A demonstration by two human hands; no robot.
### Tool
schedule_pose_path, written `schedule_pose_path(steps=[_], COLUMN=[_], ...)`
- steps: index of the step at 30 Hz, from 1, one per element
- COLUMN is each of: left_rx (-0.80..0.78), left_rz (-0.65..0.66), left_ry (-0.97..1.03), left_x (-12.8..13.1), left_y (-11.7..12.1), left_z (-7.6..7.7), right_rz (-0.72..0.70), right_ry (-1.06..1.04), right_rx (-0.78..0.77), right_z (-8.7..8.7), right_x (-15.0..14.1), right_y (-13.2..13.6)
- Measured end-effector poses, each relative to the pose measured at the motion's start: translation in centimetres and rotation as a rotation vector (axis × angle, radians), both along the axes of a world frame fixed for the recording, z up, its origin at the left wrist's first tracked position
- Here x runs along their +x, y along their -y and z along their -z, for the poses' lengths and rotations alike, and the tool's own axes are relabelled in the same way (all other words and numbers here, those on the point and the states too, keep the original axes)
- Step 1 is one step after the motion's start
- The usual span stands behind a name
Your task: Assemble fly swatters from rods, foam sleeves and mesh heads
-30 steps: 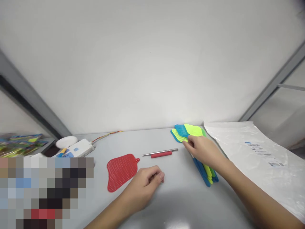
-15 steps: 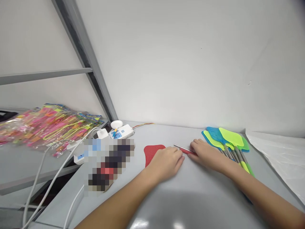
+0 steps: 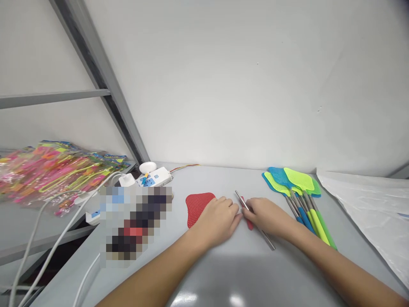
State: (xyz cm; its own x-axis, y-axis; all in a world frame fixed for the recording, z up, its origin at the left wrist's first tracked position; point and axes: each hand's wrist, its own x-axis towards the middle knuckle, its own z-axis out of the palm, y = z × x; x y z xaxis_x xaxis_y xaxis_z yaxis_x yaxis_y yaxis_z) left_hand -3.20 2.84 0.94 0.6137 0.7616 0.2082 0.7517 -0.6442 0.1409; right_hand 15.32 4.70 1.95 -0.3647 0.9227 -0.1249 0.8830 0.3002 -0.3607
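Observation:
A red perforated fly swatter head (image 3: 198, 207) lies on the grey table. My left hand (image 3: 221, 219) is closed over its narrow end, with fingers curled; the part under the palm is hidden. Just to the right, my right hand (image 3: 263, 215) pinches a thin metal tube (image 3: 267, 240), which slants from beyond the fingertips down toward the near right. Beside the tube, under the same fingers, a red handle piece (image 3: 249, 224) shows at both sides of the hand. Whether tube and handle piece are joined is hidden. A small gap separates the two hands.
Several blue, yellow-green and green fly swatters (image 3: 298, 181) lie stacked at right, near a white plastic sheet (image 3: 367, 204). At left are a power strip (image 3: 156, 177), white cables (image 3: 60, 232), a pixelated dark object (image 3: 143, 226) and bagged colourful goods (image 3: 60, 170) on a shelf.
The metal tube has swung in my right hand, its near end now pointing toward me, and the red piece has turned steeper. My left hand stays on the swatter head. The view has shifted slightly right.

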Motion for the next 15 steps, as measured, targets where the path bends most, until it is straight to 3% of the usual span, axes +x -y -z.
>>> schedule_pose_path(steps=[3, 6, 11, 13, 15], left_rx=[-0.007, -0.112, -0.535, -0.71, -0.809], left_rz=[-0.007, 0.007, -0.022, -0.006, 0.004], left_ry=[0.01, 0.16, 0.737, 0.921, 1.024], left_x=[0.1, 0.3, 1.3, 1.8, 2.2], left_y=[0.0, 0.2, 0.8, 1.2, 1.5], left_z=[0.1, 0.0, -0.2, -0.1, 0.0], right_rz=[0.029, 0.031, -0.092, -0.118, -0.065], right_ry=[-0.075, -0.181, -0.683, -0.762, -0.79], right_rx=[-0.026, -0.051, -0.14, -0.148, -0.053], right_z=[0.4, 0.2, -1.5, -2.0, -2.4], right_x=[0.1, 0.2, 0.2, 0.5, 1.0], right_y=[0.6, 1.3, 2.4, 2.6, 2.7])
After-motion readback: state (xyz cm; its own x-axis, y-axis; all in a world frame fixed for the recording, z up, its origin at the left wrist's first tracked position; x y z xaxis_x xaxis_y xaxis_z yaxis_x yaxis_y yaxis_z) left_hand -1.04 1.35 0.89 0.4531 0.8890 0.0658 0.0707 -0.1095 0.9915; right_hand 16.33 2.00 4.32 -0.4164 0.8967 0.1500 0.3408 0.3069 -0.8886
